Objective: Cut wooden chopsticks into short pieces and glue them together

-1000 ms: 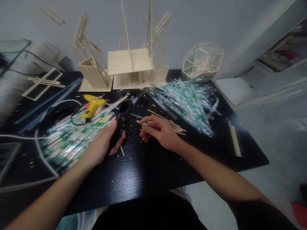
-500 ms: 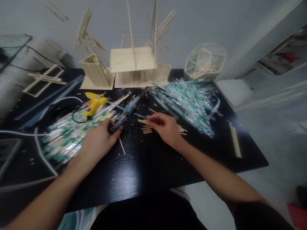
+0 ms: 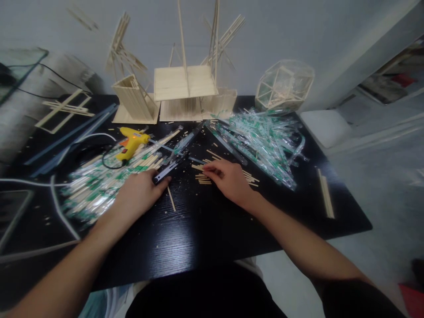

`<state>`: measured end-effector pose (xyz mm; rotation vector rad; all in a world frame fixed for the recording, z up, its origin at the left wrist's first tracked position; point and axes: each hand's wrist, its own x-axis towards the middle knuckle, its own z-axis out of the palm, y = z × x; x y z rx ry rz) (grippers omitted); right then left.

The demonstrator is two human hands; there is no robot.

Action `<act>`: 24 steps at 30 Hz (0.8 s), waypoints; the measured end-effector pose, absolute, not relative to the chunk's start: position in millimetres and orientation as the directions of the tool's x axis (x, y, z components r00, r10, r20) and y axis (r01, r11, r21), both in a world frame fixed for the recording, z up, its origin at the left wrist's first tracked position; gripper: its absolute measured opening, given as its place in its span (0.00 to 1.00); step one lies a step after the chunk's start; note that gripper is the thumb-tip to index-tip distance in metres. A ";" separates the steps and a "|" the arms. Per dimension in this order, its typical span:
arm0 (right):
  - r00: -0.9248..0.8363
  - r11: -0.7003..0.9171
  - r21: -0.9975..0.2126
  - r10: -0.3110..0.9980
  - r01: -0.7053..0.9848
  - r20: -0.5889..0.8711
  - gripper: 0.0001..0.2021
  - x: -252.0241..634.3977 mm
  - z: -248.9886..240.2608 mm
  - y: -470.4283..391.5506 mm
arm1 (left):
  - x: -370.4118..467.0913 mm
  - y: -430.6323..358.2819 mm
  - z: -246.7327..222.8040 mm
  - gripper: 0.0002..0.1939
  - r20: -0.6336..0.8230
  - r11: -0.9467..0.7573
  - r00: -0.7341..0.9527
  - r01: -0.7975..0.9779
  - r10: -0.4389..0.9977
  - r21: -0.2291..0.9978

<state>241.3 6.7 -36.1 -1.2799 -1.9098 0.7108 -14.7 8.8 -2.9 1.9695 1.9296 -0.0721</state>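
My left hand (image 3: 144, 187) is wrapped round a dark tool with long metal jaws (image 3: 168, 169), which points up and to the right. Under its fingertips a single thin stick (image 3: 171, 199) lies on the black table (image 3: 212, 234). My right hand (image 3: 230, 179) has its thumb and fingers pinched together over a pile of short wooden sticks (image 3: 203, 179); whether anything is between the fingertips is too small to make out. More short sticks (image 3: 251, 177) stick out to the right of that hand.
A yellow glue gun (image 3: 132, 143) rests on wrapped stick bundles (image 3: 96, 190) at the left, with a white cable around. Plastic wrappers (image 3: 265, 141) heap at the right. Wooden models (image 3: 185, 82) and a faceted frame (image 3: 285, 84) line the back. Sticks (image 3: 326, 194) lie near the right edge.
The tool in my left hand has turned slightly and its metal now shows brighter. My right hand stays over the short sticks, almost unmoved. The view has shifted slightly.
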 end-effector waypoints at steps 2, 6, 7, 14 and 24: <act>-0.244 0.370 -0.738 0.929 0.564 0.279 0.04 242.4 -35.0 7.5 | -15.2 8.7 -4.0 0.27 -0.286 0.019 0.047 0.975 0.957 0.222; -0.235 0.405 -0.691 0.914 0.599 0.331 0.07 244.2 -34.1 9.3 | -15.6 8.1 -4.3 0.27 -0.281 0.022 0.042 0.975 0.959 0.220; -0.231 0.414 -0.676 0.909 0.610 0.347 0.09 244.5 -34.8 9.7 | -15.8 8.0 -4.0 0.28 -0.283 0.024 0.041 0.975 0.958 0.223; -0.268 0.434 -0.586 0.897 0.684 0.352 0.18 247.3 -40.4 10.4 | -22.8 9.2 -9.1 0.27 -0.268 0.031 0.046 0.961 0.962 0.275; -0.327 0.483 -0.543 0.873 0.687 0.363 0.15 245.4 -39.6 8.3 | -22.2 8.8 -7.9 0.27 -0.267 0.021 0.053 0.964 0.962 0.264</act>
